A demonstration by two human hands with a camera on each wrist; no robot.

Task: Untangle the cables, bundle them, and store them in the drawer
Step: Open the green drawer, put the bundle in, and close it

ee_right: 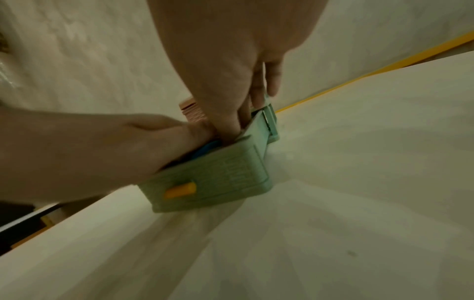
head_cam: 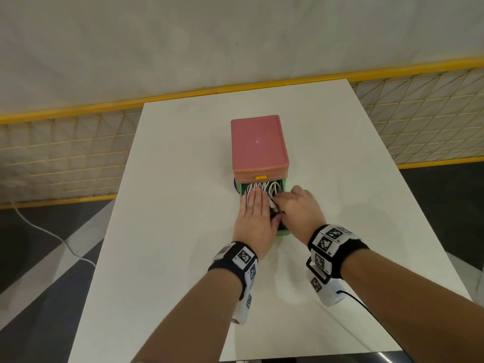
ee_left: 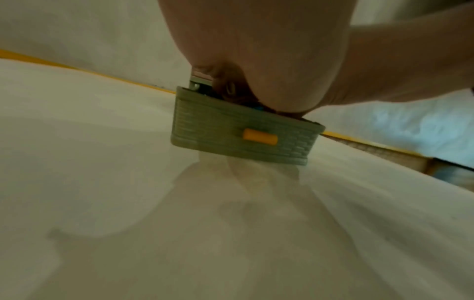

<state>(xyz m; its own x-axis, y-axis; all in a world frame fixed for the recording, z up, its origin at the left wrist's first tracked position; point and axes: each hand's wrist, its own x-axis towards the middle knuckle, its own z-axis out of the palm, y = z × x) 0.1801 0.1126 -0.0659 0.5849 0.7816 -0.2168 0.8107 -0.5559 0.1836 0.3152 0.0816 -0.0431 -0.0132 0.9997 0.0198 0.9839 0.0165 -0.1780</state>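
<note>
I see a white worktop point(head_cam: 183, 179) backed by a yellow wire fence point(head_cam: 65, 153) and a pale wall point(head_cam: 209, 35). A white cord point(head_cam: 47, 231) trails over the dark floor point(head_cam: 26, 244) at left.

Black wristbands point(head_cam: 337, 247), checkered tags, white pods, probably cameras.

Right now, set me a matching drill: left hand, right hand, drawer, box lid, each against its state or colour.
1. left hand
2. right hand
3. drawer
4. box lid

a. pink, on top
b. lies flat on the cables
c. green, pulled out
d. fingers reach down into the drawer

Pairs: 1-b, 2-d, 3-c, 4-a
</note>
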